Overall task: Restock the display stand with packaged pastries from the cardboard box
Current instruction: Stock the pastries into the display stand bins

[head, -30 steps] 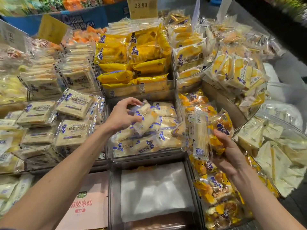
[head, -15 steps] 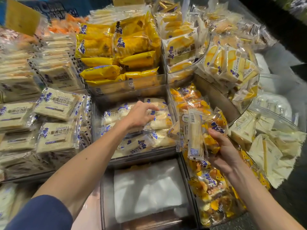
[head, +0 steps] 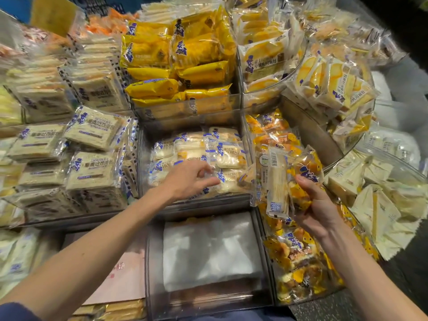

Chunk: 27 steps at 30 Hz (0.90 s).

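- the right hand (head: pixel 317 205) grasps a bundle of packets (head: pixel 278 181) upright, fingers (head: pixel 308 185) curled round its right side, just beside the middle bin (head: pixel 199 201). it is likely held close as a ready supply.
- the left hand (head: pixel 192 179) hovers over the cream packets (head: pixel 227 156) lying in that bin. its fingers are loosely curved and released, closed round nothing i can make out, and it looks placed to settle a packet into its row.
- those packets lie flat and overlapped, labels up, probably so shoppers can read them.
- the front bin (head: pixel 148 262) holds only a white paper liner (head: pixel 208 251), so it seems due for filling.
- the cardboard box is out of view.
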Available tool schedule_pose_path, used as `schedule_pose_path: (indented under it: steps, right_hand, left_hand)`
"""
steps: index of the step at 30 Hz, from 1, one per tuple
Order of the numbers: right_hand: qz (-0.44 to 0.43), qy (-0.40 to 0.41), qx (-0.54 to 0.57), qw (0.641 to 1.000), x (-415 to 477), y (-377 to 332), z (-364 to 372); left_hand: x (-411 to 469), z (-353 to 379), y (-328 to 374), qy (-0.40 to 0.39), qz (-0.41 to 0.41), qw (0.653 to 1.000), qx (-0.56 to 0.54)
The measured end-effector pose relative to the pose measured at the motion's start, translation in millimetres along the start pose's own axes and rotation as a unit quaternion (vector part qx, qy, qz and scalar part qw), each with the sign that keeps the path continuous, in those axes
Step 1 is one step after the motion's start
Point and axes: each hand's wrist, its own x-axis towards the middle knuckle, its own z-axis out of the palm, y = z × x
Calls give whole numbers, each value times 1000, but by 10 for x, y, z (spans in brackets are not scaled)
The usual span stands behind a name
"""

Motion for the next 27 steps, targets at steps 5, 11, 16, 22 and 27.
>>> schedule_pose_path:
  steps: [5,11,16,22,27]
  right_hand:
    - [5,-3,-7,1000,-79,59,35]
    - [25,2,-33,999,-114,97,-65]
    - [40,-19,-50,998,-183,94,-170]
    - [52,-52,-83,994,-322,110,-368]
    - [4,-35,-92,995,-625,101,-447]
  left_hand:
    - [-186,87,-41,-20,-35,997,59]
    - [-369,-131,230,93,-59,977,-182]
    - [-593,-292,950,121,-155,838,-509]
    - [-777,-137,1685,121,-101,941,-299]
    - [-762,95,2021,99,-53,980,-166]
